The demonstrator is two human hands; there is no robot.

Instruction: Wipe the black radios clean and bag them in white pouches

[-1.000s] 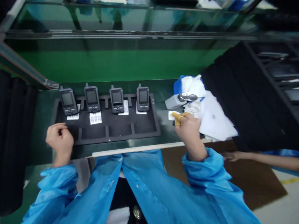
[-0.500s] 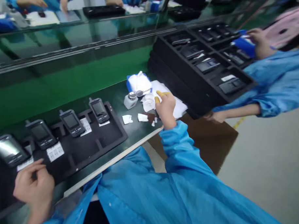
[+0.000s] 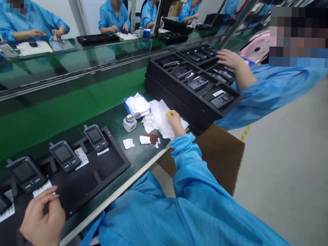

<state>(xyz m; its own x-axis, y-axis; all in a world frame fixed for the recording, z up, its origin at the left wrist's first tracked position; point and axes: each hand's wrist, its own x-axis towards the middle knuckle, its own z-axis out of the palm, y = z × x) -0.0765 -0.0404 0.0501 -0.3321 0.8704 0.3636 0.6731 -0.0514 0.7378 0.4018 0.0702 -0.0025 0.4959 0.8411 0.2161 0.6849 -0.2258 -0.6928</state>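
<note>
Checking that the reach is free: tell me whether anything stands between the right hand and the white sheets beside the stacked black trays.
Nothing visible does. The right hand is right over the white sheets; the crumpled tissue lies off to its left. Whether the fingers touch the sheets is unclear.

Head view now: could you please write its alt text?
A person's left hand is near a black tray bearing handheld devices, while the right hand is at white sheets. A co-worker's hand is near stacked black trays.
</note>
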